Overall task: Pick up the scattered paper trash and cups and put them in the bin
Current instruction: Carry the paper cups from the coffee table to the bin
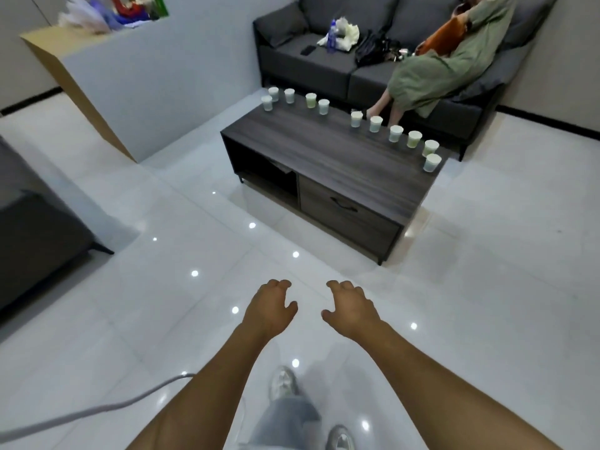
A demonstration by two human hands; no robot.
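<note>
Meanwhile both hands, left hand (271, 308) and right hand (352, 308), hung loosely curled and held nothing, while cups (395, 133) lined the desk's (324, 151) far edge.

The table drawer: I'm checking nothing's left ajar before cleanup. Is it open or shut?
Shut. The drawer front sits flush with the coffee table frame, with no gap showing around it.

glossy tiled floor (487, 287), matt wood-grain table (341, 157) — cloth sofa (324, 66)
</note>
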